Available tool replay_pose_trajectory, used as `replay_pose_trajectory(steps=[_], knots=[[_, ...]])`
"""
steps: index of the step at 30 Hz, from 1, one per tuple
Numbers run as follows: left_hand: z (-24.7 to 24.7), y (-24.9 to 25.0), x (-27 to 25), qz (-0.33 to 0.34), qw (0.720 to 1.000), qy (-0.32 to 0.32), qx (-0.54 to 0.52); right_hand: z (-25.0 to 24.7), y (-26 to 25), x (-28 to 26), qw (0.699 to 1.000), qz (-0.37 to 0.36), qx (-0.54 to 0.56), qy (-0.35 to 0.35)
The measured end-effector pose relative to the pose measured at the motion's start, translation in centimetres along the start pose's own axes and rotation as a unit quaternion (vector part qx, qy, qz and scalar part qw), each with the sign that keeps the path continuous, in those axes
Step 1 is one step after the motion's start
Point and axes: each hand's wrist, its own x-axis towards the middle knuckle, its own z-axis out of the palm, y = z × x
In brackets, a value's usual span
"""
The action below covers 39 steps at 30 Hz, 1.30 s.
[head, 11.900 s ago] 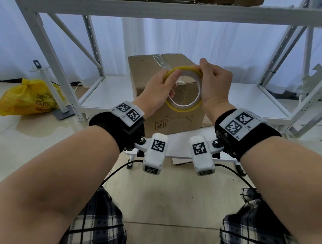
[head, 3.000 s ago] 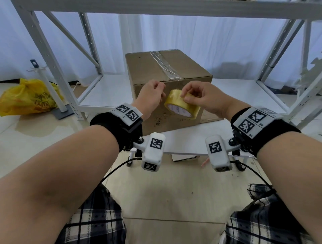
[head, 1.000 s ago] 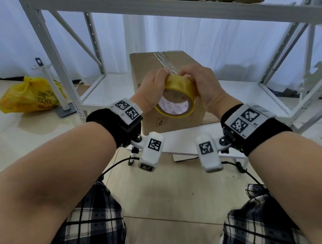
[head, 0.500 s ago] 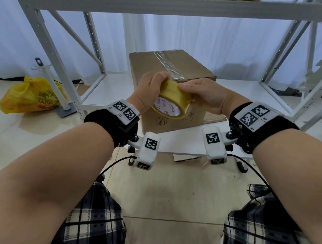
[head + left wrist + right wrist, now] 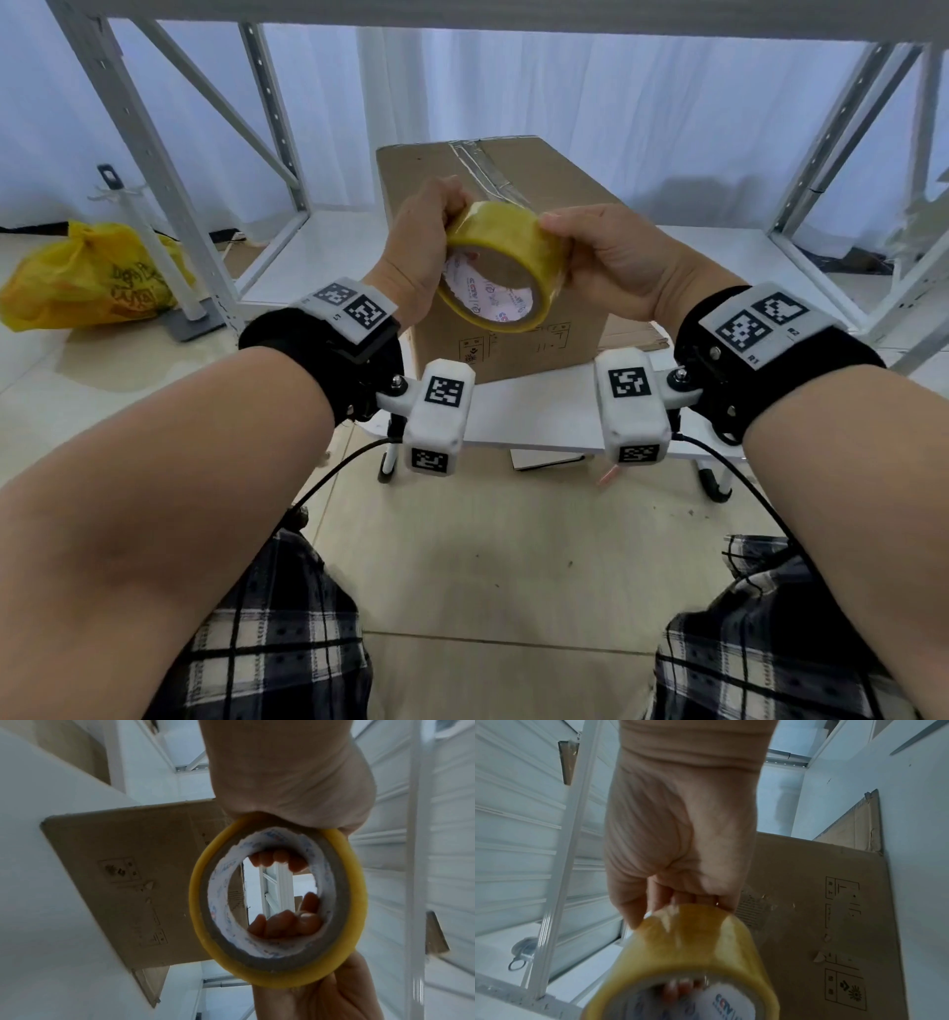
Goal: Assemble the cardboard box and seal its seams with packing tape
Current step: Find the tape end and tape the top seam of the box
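The roll of yellow packing tape is held up between the two hands, in front of the cardboard box and clear of it, its open core tilted toward the person. It is gripped from both sides: the left hand is wrapped over the roll's upper left, and in the left wrist view fingertips are seen curled into the core, while the right hand is closed on the right side, thumb laid along the outer band and fingers hooked inside. This two-sided hold seems meant to let the roll be turned so that the loose end can be found; no free end can be made out. Just beyond the hands, the box stands closed on a low white bench, a strip of tape already laid along its top seam, so further sealing is judged to be in preparation. Behind the box, white metal shelving is seen, and well off to the left of the left hand a yellow plastic bag lies on the tiled floor.
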Motion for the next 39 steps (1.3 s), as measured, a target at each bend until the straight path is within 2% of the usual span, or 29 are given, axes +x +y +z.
replay_pose_trajectory(steps=[3,6,10,12,14,16,20,25,27,30,32,34,36,37,38,39], knots=[[-0.1,0.2,0.0,0.057,0.976,-0.08,0.196,0.3,0.2,0.3,0.998,0.004,-0.013,0.064],[0.5,0.3,-0.4,0.053,0.957,-0.14,0.248,0.7,0.3,0.3,0.994,0.005,-0.037,0.098],[0.8,0.3,-0.7,0.007,0.981,-0.112,0.156,1.4,0.1,-0.1,0.985,-0.068,-0.1,0.123],[0.6,0.3,-0.7,-0.01,0.99,-0.095,0.107,1.8,0.0,-0.2,0.972,-0.122,-0.134,0.152],[0.6,0.3,-0.7,-0.012,0.991,-0.091,0.101,2.0,0.0,-0.2,0.955,-0.159,-0.16,0.191],[0.4,0.3,-0.6,-0.01,0.992,-0.079,0.1,1.7,0.0,-0.1,0.95,-0.159,-0.164,0.211],[-0.3,0.2,-0.3,-0.015,0.99,-0.068,0.119,0.7,0.3,-0.2,0.97,-0.123,-0.155,0.143],[-0.5,-0.1,-0.3,-0.084,0.986,-0.107,0.097,0.2,0.5,0.0,0.96,-0.124,-0.217,0.126],[-0.2,0.1,-0.5,-0.088,0.987,-0.123,0.063,0.5,0.5,0.2,0.939,-0.14,-0.27,0.157],[0.2,0.3,-0.6,-0.125,0.985,-0.113,-0.035,1.4,0.3,0.6,0.919,-0.175,-0.278,0.219],[0.1,0.1,-0.6,-0.16,0.978,-0.103,-0.08,2.0,0.2,0.6,0.915,-0.18,-0.276,0.231],[0.1,0.0,-0.6,-0.175,0.975,-0.109,-0.088,2.5,0.1,0.4,0.929,-0.169,-0.238,0.228],[-0.2,-0.1,-0.5,-0.117,0.987,-0.107,0.0,2.7,0.0,0.2,0.942,-0.157,-0.2,0.221],[-0.3,0.0,-0.4,-0.048,0.991,-0.097,0.081,2.6,0.0,0.2,0.939,-0.152,-0.211,0.226],[-0.4,0.1,-0.4,0.038,0.981,-0.099,0.161,2.5,0.1,0.3,0.932,-0.146,-0.235,0.233],[-0.6,0.0,-0.2,0.119,0.959,-0.114,0.229,2.4,0.1,0.4,0.923,-0.144,-0.261,0.242]])
